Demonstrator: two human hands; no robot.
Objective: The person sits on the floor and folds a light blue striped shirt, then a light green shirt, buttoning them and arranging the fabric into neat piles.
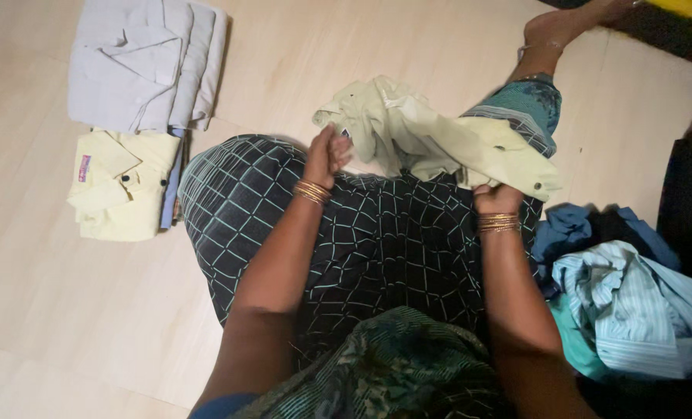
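Two hands, left hand (329, 157) and right hand (498, 199), clamped on one pale yellow shirt (439, 140); two folded stacks (140, 116) nearby.

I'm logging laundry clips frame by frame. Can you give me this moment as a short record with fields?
setting: person seated on a pale floor, seen from above
left hand: grips one end of the pale yellow shirt
right hand: grips the shirt's other end, by a cuff
shirt state: crumpled, over the lap
folded: grey shirts and a yellow shirt, on the person's left
unfolded: blue and striped clothes pile, on the right
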